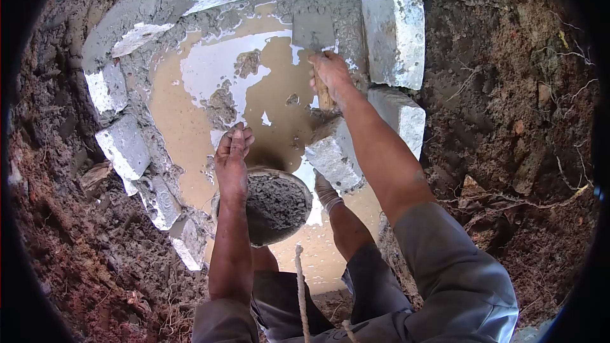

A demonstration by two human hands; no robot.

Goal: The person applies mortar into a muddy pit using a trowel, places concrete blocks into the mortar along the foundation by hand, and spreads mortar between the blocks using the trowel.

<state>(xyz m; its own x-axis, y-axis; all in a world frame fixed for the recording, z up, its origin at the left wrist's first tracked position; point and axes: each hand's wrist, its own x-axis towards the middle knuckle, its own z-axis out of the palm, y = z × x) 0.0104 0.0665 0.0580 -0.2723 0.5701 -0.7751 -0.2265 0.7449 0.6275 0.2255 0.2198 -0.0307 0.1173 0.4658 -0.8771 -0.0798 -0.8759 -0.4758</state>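
My right hand (330, 76) is wrapped round the wooden handle of a trowel (313, 30), whose flat grey blade lies against wet mortar at the top of the pit. My left hand (234, 146) is raised above a round bucket (276, 206) of grey mortar, its fingers curled and thumb pressed to them; whether anything small is between them is too small to tell. Muddy brown water (279, 89) covers the floor beneath both hands. Right of the bucket, a loose stone block (333, 155) rests in the water beside my foot.
Pale stone blocks (394, 41) set in mortar ring the pit, with more along the left side (124, 146). Dark soil with thin roots (495, 89) rises around it. A rope (300, 286) hangs in front of my legs.
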